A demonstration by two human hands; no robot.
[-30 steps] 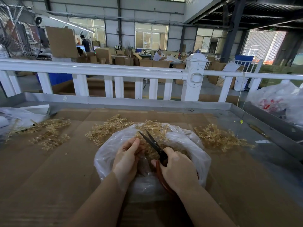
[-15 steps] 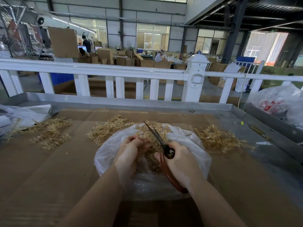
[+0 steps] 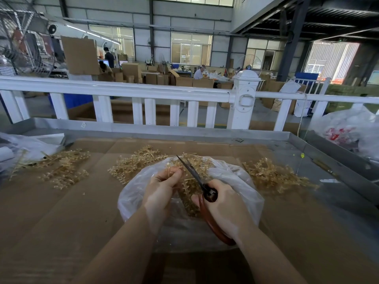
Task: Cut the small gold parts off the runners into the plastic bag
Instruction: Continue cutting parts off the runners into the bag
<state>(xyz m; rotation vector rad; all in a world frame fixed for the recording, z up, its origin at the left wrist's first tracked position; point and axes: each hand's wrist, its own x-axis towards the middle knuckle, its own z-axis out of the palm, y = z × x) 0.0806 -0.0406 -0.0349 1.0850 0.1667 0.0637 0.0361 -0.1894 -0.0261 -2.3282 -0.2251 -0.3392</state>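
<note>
Since a second ago the scissors (image 3: 200,181) have tipped up and their blades have come together; blade tips now point up and left, past the fingertips of the left hand (image 3: 162,190). Both hands stay over the plastic bag (image 3: 244,187).

Left hand: fingers curled, pinching one gold runner (image 3: 189,191) at its upper end, over the mouth of the bag. Runner hangs down between the two hands.

Right hand (image 3: 223,208): wrapped round the red-brown scissor handles, one loop showing below the palm. Blades together, lying just beside the held runner.

One clear plastic bag, open, on the cardboard-covered table (image 3: 61,222), directly under both hands. Gold pieces visible inside it; number cannot be told.

Loose runner heaps on the table: three. Left heap (image 3: 61,171), well apart from the bag. Middle heap (image 3: 137,162), touching the bag's far left rim. Right heap (image 3: 274,177), just beside the bag's right edge.

White railing (image 3: 143,92) runs along the far side of the table. Second plastic bag with red print (image 3: 348,130) at far right, off the table
</note>
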